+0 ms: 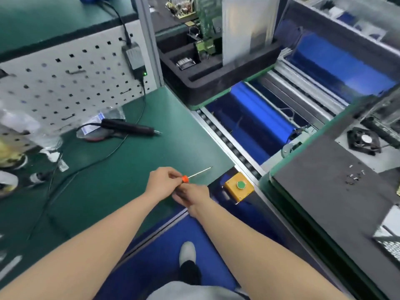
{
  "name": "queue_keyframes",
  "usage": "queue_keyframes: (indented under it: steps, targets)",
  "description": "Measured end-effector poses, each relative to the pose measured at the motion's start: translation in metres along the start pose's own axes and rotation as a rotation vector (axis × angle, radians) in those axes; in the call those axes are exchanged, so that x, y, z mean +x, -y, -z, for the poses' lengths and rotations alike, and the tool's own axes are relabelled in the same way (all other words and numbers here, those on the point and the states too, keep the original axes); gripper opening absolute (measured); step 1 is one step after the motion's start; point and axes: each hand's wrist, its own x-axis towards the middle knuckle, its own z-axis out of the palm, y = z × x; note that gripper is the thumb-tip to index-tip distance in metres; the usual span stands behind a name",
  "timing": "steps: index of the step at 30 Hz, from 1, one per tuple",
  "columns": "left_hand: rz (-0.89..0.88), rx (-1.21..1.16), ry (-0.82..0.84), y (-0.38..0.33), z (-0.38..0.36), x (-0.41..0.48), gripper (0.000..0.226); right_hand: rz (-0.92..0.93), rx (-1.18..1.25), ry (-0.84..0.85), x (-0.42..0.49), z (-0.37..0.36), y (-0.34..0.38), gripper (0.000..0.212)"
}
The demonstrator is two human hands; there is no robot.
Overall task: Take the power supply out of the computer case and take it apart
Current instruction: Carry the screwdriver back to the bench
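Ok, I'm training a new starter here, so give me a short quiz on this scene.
1. True or false: both the left hand and right hand hold the thin-shafted screwdriver with the orange collar.
2. The round green button sits on a box of which colour? A red, B yellow, C white.
3. Fill in: the black corded electric screwdriver lies on the green ____.
Key: 1 true; 2 B; 3 mat.

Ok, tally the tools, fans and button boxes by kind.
hand screwdriver: 1
electric screwdriver: 1
fan: 1
button box: 1
Total: 4
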Motion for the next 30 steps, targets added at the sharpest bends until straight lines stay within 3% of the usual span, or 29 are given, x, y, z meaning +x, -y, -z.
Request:
queue_keyframes:
  steps: [11,17,22,26,30]
  targets:
    - [-0.025,0.039,-0.037,0.036,0.011,0.020,0.005,0.033,-0.129,-0.121,0.026,-0.030,-0.020,0.024]
    - [0.001,0.123,-0.034,0.023,0.008,0.026,0.016,0.036,-0.303,-0.104,0.024,-0.018,-0.008,0.020]
    - [-0.224,0.266,-0.141,-0.010,-0.007,0.030,0.020,0.083,-0.333,-0.147,0.011,0.014,0.018,0.016]
    - [-0.423,0.202,-0.006,-0.052,-0.035,0.032,0.014,0.173,-0.268,-0.276,-0.006,0.065,0.040,0.011]
    - [-0.478,0.134,0.185,-0.089,-0.072,0.024,0.014,0.257,-0.215,-0.463,-0.022,0.119,0.051,0.009]
